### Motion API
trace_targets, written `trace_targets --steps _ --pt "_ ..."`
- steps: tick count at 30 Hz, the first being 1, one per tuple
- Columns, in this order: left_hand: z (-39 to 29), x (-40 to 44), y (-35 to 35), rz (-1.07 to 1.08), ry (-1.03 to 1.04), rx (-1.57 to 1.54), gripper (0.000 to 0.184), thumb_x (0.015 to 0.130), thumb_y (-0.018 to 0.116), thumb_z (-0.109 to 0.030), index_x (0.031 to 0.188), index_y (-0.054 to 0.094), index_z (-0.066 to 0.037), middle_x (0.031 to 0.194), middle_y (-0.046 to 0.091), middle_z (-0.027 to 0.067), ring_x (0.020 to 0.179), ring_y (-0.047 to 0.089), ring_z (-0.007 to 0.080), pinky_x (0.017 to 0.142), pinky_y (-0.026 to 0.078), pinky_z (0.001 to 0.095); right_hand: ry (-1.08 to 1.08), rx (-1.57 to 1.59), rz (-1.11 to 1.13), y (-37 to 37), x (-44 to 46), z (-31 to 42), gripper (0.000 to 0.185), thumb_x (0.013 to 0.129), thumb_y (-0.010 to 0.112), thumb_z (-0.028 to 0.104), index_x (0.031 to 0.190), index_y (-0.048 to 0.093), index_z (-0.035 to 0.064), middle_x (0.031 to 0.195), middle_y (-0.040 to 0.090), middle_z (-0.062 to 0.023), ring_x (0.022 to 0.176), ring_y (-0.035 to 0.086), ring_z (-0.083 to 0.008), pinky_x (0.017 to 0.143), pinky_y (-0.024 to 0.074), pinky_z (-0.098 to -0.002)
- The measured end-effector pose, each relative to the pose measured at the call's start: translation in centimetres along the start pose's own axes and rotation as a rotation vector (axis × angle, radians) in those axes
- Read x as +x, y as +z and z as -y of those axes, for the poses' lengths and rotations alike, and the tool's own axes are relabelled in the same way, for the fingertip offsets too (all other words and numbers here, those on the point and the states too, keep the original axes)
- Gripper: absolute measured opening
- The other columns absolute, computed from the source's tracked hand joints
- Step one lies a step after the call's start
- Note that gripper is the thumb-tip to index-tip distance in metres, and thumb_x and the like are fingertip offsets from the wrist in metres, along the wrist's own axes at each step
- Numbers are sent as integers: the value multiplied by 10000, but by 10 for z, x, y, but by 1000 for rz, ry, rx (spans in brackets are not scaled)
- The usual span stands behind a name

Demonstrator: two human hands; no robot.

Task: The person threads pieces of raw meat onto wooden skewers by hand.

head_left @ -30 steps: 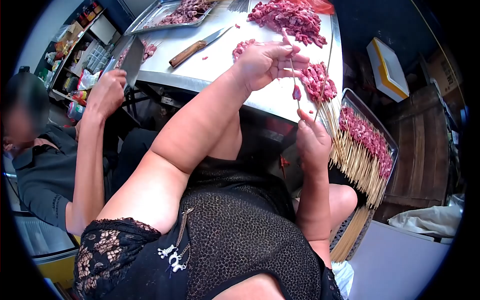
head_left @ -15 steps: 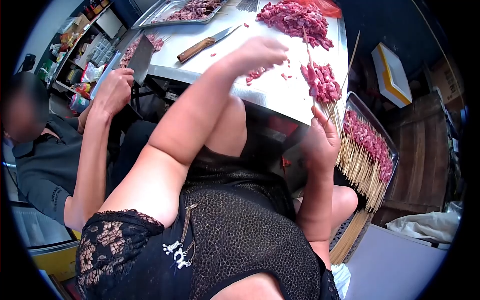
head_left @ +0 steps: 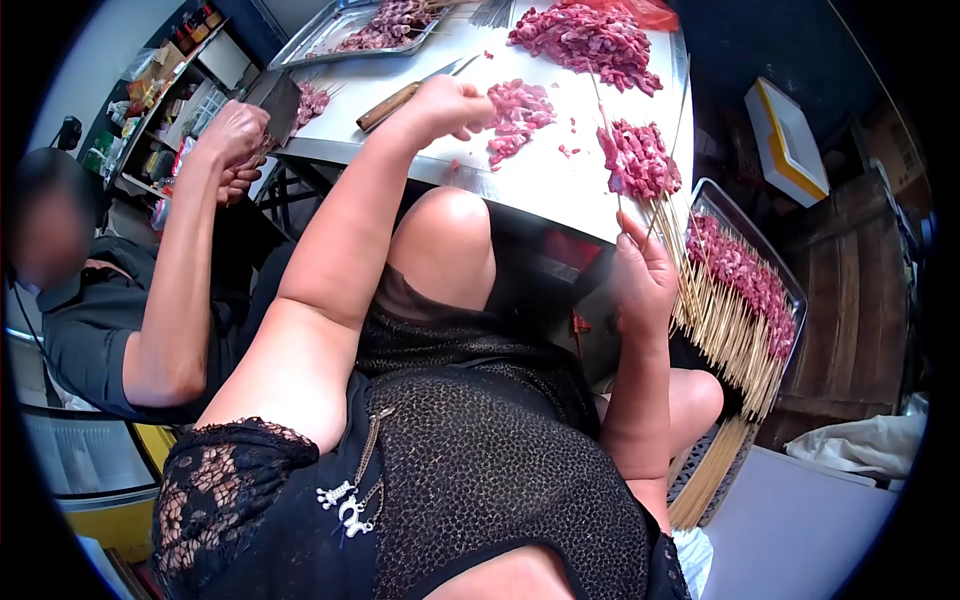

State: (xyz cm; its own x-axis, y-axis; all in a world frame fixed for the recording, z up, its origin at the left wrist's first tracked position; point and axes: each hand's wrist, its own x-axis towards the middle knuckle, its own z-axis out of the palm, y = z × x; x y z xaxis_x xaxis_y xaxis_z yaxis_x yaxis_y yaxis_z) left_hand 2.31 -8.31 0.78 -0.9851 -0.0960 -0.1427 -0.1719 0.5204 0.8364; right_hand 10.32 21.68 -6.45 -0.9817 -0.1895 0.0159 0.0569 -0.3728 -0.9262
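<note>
1. The right hand (head_left: 643, 278) is grasping a thin, pale wooden skewer (head_left: 619, 203) at the white counter's (head_left: 555, 200) near edge.
2. The left hand (head_left: 448, 108) is curling its fingers beside a loose, pink raw-meat heap (head_left: 520, 108); whether it is holding anything, I cannot tell.
3. Meat-loaded wooden skewers (head_left: 646, 163) are lying just beside the grasped skewer.

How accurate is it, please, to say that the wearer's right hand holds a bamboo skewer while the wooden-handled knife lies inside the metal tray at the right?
Not quite: the knife lies on the white table, not in the metal tray, as the head view shows. The right hand does hold a bamboo skewer.
</note>
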Motion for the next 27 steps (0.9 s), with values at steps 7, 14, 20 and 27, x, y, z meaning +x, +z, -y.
trace_targets --steps 7,14,20,27 --pt "-43 15 31 156 121 -938 205 880 518 -62 1055 544 42 998 623 195 914 640 239 803 554 340 1 -113 28 3 0 -3 266 901 529 56 1159 581 18 608 404 101 478 301 14 427 213 -147" --pt "-54 14 71 167 144 -1169 206 920 436 -59 1065 526 58 1064 600 226 992 611 296 889 514 392 66 -137 -54 4 -6 3 268 887 529 54 1144 588 6 669 462 103 516 364 15 469 264 -134" --pt "-50 16 76 40 159 -1133 223 945 435 -122 1075 526 35 1013 613 206 968 611 299 898 501 435 59 -184 -32 7 -9 4 271 884 528 52 1142 583 -11 660 457 101 511 354 15 462 256 -137" --pt "-47 13 71 37 156 -1141 224 951 430 -131 1096 496 27 1016 609 205 943 621 298 865 522 430 39 -180 -26 3 -7 -3 238 899 538 53 1123 613 32 658 445 122 509 306 24 459 213 -142"
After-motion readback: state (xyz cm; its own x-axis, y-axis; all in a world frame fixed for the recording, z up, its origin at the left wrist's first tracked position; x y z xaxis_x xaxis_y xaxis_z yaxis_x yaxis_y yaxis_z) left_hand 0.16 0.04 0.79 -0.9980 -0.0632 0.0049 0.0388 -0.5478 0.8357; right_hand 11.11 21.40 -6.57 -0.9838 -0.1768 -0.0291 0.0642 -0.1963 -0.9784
